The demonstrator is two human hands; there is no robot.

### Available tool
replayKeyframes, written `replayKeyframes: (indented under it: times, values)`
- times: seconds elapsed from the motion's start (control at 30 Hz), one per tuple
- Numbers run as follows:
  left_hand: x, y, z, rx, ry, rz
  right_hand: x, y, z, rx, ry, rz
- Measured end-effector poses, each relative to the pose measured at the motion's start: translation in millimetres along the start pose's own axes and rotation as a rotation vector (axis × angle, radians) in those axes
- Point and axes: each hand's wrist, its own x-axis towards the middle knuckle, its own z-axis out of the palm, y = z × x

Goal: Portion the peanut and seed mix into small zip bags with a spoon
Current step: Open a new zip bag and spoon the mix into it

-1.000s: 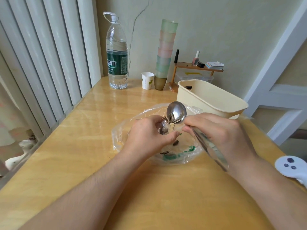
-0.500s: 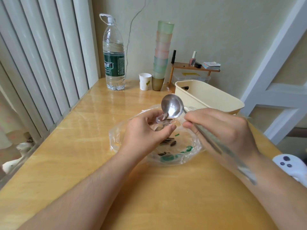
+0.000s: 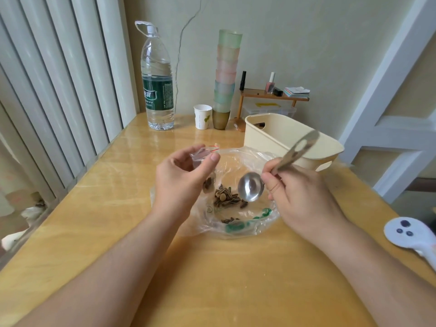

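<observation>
- Peanut and seed mix (image 3: 226, 199) is lying inside a crinkled clear plastic bag (image 3: 250, 156) spread open near the middle of the wooden table (image 3: 99, 208): striped sunflower seeds plus a pale rounded kernel.
- Left hand (image 3: 179, 182) is pinching a small zip bag (image 3: 200, 154), thin clear film with a red strip at its mouth, and holding it above the mix; some seeds are already showing through its lower part.
- Right hand (image 3: 297, 197) is gripping a shiny steel spoon (image 3: 250, 186) by its flat, slotted handle, the round bowl apparently empty and hanging just over the seeds.
- Risk, as I judge it: the small bag's limp mouth may be sagging closed, so a loaded spoon could be tipping seeds past its rim.
- Slippery film under the pile may also be sliding while scooping, scattering seeds towards the near table edge.
- Cream plastic bin (image 3: 283, 138) is sitting toward the far right edge.
</observation>
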Motion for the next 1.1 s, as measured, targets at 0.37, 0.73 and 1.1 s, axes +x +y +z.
replayKeyframes:
  times: [0.37,0.73,1.1]
  values:
    - [6.2,-6.8,-5.3,0.070,-0.050,0.064,15.9,-1.7,10.4,-0.122,-0.120,0.188]
    - [20.6,-36.0,-12.9,0.706,-0.321,-0.202,24.8,6.0,33.4,0.048,-0.133,0.233]
    - [26.1,-25.6,-10.2,0.188,-0.230,-0.448,13.9,22.9,48.2,0.197,-0.011,0.250]
